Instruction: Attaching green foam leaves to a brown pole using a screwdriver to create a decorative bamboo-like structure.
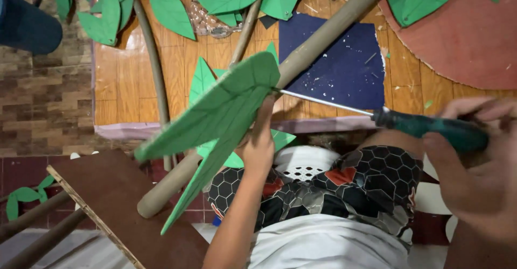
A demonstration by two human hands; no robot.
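My left hand [259,142] grips a large green foam leaf [215,115] by its underside, holding it against a long brown tube [323,35] that slants from the upper right down to the lower left. My right hand [476,161] is closed around the dark green handle of a screwdriver [431,129]. Its thin metal shaft points left, and the tip meets the leaf's edge where it touches the tube. Smaller green leaves sit behind the large one.
A dark blue sheet [339,64] and a reddish round board [463,32] lie on the wood-pattern floor. More green leaves [107,16] and brown branches [153,59] lie at the top. A brown board [113,204] leans at the lower left. My patterned shorts [350,188] and a white perforated stool are below.
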